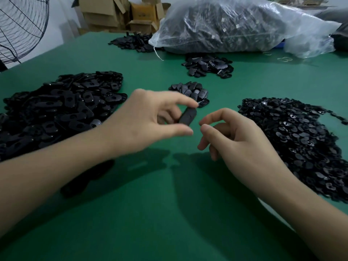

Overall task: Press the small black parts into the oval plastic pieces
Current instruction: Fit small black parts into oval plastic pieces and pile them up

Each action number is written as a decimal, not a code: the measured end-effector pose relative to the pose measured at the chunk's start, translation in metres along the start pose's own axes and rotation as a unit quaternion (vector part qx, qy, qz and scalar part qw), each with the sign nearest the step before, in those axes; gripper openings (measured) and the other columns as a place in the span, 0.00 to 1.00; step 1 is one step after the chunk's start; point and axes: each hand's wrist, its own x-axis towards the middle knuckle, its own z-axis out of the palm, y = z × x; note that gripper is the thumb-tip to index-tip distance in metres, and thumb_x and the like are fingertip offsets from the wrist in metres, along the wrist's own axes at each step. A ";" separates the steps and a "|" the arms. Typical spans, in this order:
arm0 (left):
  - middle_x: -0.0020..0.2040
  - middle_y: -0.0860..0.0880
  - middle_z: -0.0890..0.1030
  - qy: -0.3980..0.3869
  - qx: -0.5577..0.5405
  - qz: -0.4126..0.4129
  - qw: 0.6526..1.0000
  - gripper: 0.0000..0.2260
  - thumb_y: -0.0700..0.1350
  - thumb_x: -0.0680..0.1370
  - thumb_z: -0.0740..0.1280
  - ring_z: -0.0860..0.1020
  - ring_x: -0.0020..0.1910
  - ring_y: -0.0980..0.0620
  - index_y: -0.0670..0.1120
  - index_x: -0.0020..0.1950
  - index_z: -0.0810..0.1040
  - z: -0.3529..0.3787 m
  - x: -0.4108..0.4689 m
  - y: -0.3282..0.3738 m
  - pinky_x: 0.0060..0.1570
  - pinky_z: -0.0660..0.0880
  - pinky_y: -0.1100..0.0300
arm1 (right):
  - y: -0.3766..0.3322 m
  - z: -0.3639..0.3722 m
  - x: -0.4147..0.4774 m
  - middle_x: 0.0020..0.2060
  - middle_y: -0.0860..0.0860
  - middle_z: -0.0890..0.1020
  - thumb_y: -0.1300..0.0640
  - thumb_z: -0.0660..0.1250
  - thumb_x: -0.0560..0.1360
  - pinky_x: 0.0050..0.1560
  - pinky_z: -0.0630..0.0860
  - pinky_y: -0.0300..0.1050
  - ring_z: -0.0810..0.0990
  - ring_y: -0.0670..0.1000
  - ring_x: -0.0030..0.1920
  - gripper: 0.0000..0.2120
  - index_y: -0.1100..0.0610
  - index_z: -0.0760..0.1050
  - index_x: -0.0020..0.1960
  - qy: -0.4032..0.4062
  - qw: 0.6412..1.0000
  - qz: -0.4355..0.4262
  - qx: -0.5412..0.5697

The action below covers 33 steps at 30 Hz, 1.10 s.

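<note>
My left hand (143, 119) pinches one black oval plastic piece (187, 116) between thumb and forefinger, above the green surface (150, 213). On my right hand (239, 140) the fingers (220, 112) are curled, tips nearly meeting; I cannot tell if they hold anything.

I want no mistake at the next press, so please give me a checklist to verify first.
1. Oval piece pinched in left hand: ok.
2. Right hand loaded: cannot tell, nothing shows between its fingers.
3. Pile of small parts beside right hand: ok.
4. Pile of oval pieces at left: ok.
5. Hole of held piece facing right hand: cannot tell, blurred.
</note>
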 end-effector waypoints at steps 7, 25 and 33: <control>0.53 0.53 0.79 0.076 0.153 -0.048 0.984 0.20 0.59 0.73 0.76 0.79 0.51 0.55 0.55 0.62 0.82 0.002 0.085 -0.053 0.58 0.77 0.52 | -0.002 -0.007 -0.004 0.24 0.45 0.76 0.44 0.68 0.76 0.31 0.72 0.45 0.73 0.45 0.27 0.07 0.45 0.73 0.42 -0.014 0.960 -0.047 -0.277; 0.55 0.55 0.83 -0.042 0.307 -0.137 0.941 0.15 0.56 0.81 0.68 0.78 0.48 0.54 0.53 0.66 0.81 -0.020 0.068 -0.063 0.50 0.72 0.58 | 0.012 -0.008 0.006 0.37 0.43 0.74 0.51 0.67 0.78 0.43 0.75 0.49 0.75 0.47 0.39 0.02 0.48 0.76 0.46 -0.004 0.953 -0.075 -0.295; 0.46 0.57 0.83 -0.036 0.369 -0.106 0.923 0.05 0.54 0.78 0.72 0.82 0.50 0.50 0.58 0.53 0.85 -0.012 0.049 -0.058 0.47 0.76 0.56 | 0.015 -0.010 0.009 0.42 0.44 0.72 0.54 0.67 0.78 0.46 0.75 0.46 0.74 0.44 0.41 0.02 0.49 0.78 0.47 -0.002 0.950 -0.092 -0.297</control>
